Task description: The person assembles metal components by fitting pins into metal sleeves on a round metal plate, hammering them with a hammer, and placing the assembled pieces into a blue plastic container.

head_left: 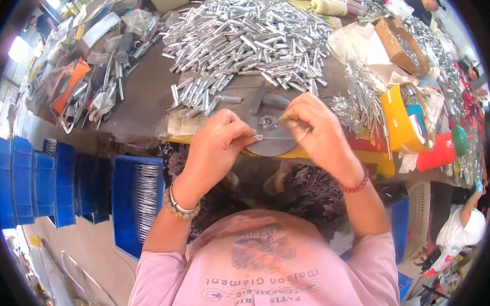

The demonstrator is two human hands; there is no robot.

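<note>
My left hand (215, 143) pinches a small silver metal tube (258, 137) at its fingertips. My right hand (317, 129) pinches a thin metal pin (279, 137) that runs toward the tube's end. Both hands meet just above a round grey metal disc (272, 146) at the table's front edge. A small ring-shaped metal part (267, 121) lies on the table just behind the hands. A large heap of silver metal tubes (246, 39) covers the table beyond.
A bundle of thin metal pins (359, 92) lies to the right, beside a yellow box (397, 120) and a red cup (436, 153). Blue bins (57, 181) stand at the left; one (136, 202) holds metal rods. Tools (99, 88) clutter the far left. Other people work at right.
</note>
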